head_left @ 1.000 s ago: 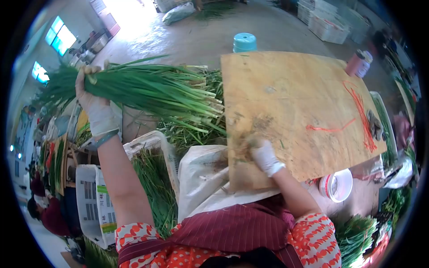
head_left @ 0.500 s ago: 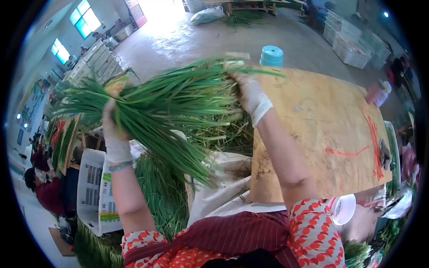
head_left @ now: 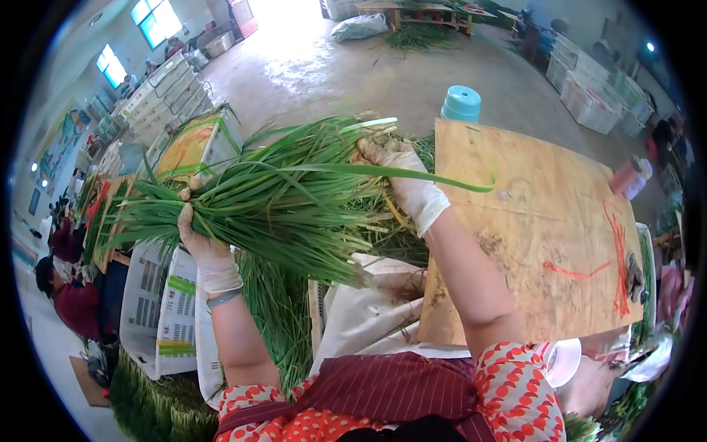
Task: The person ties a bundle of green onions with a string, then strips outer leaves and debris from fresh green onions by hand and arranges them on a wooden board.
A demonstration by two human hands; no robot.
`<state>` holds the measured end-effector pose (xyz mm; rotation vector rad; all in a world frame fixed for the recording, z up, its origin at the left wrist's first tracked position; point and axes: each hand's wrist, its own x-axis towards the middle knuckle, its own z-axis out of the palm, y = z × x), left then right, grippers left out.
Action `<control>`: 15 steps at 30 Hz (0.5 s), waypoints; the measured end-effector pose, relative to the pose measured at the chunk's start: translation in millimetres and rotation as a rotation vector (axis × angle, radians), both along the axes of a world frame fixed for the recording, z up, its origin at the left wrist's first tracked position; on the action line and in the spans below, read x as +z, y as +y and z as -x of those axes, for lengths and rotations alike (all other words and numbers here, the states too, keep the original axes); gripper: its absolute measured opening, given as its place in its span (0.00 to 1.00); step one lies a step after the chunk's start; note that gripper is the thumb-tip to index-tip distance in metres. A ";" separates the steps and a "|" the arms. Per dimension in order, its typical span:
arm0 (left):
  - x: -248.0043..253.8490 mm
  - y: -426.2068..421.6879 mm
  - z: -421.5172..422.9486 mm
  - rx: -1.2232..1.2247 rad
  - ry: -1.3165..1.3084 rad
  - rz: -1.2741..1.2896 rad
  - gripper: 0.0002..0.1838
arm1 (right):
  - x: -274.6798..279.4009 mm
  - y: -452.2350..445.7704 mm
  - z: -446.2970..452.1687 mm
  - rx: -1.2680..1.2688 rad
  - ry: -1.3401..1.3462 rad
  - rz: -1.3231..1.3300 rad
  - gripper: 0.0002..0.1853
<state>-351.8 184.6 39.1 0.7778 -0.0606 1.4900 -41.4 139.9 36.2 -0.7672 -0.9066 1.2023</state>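
My left hand, in a pale glove with bare fingertips, is wrapped round a large bunch of long green leafy stalks. The leaf tips fan out to the left and the paler stem ends point right. At the stem side my right hand, gloved too, has its fingers closed on some stalks at the upper edge of the bunch. One long leaf stretches from there over the wooden board. Below the bunch lie more loose stalks and a white sheet.
Red strings and a pink bottle are on the board. Behind it stands a blue stool. White crates stand at the left, near a person in dark red. A white bucket is below the board.
My right hand has left the board's surface and moved up to the bunch, taking hold of stalks. The bunch in my left hand has shifted right and lower. The view has turned left.
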 end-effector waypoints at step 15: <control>-4.7 -0.3 35.4 0.096 -0.189 -0.055 0.15 | -40.1 -41.4 -40.6 0.441 0.006 -0.335 0.16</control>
